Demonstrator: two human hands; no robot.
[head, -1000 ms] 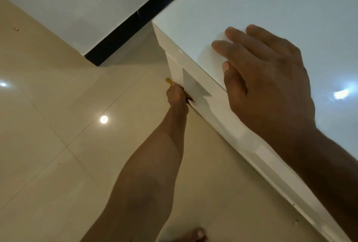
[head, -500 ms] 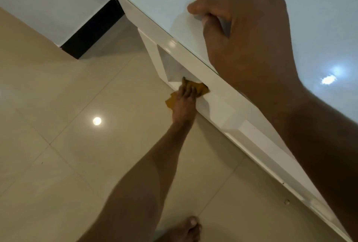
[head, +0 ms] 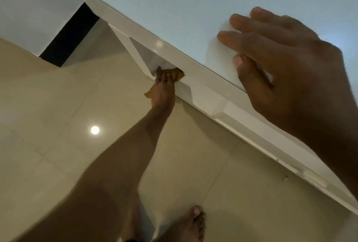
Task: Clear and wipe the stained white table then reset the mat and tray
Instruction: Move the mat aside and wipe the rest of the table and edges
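The white table point(head: 174, 3) runs from the upper left to the right edge, seen from above its near side. My left hand point(head: 163, 88) reaches down below the tabletop and presses a yellow-orange cloth point(head: 177, 74) against the table's white side panel, beside the leg. My right hand point(head: 286, 61) rests flat on the tabletop close to its near edge, fingers spread, holding nothing. No mat or tray is in view.
Glossy beige floor tiles point(head: 48, 116) lie under and left of the table. A white wall with a black skirting strip point(head: 67, 36) stands at the upper left. My bare foot point(head: 191, 224) stands on the floor near the bottom.
My left hand with the cloth has stayed on the side panel by the leg. My right hand slid along the tabletop away from the corner, and its fingers flattened.
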